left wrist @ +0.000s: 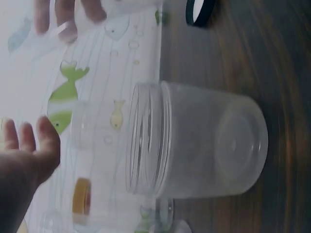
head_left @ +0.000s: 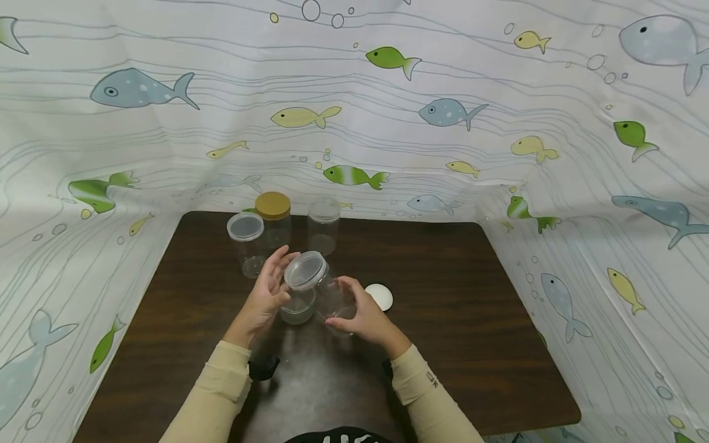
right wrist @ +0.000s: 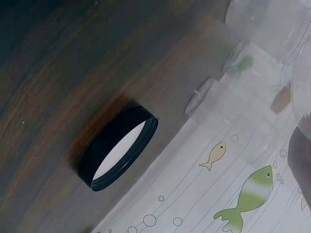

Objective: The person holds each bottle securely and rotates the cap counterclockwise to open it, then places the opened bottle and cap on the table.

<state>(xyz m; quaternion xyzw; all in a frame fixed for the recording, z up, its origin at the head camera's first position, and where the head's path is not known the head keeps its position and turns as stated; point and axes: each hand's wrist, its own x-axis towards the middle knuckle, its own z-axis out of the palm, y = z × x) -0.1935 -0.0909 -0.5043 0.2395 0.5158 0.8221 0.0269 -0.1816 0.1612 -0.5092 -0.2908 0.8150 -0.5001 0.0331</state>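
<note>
Head view: right hand (head_left: 367, 311), just R of ctr, grips a clear round plastic jar w/ a translucent round top (head_left: 336, 296) by its body, fingers & thumb curled round it. Jar's held tilted: long axis runs from the top end, upper L, down to the base, lower R. Left hand (head_left: 267, 292), L of ctr, has fingers loosely spread, holding nothing; it's the nearer hand to the jar's top end, w/ the right hand nearer the base. Can't tell if the left fingertips touch the rim, or if that top's a separate lid.

A second clear round plastic jar (head_left: 297, 314) stands on the dark brown wood-look tabletop (head_left: 471, 351), btw the hands. Black round lid w/ white inside (head_left: 380, 297) lies R of the right hand. Upper L of the tabletop: clear jar w/ whitish lid (head_left: 245, 243), clear jar w/ gold lid (head_left: 273, 215), clear jar w/ translucent lid (head_left: 324, 227).

Left wrist view (turned sideways): second jar fills the ctr; left hand at L edge, apart from it; right fingers at top L, by the held jar.

Right wrist view: black lid ctr-L, white inside showing; part of right hand at R edge.
</note>
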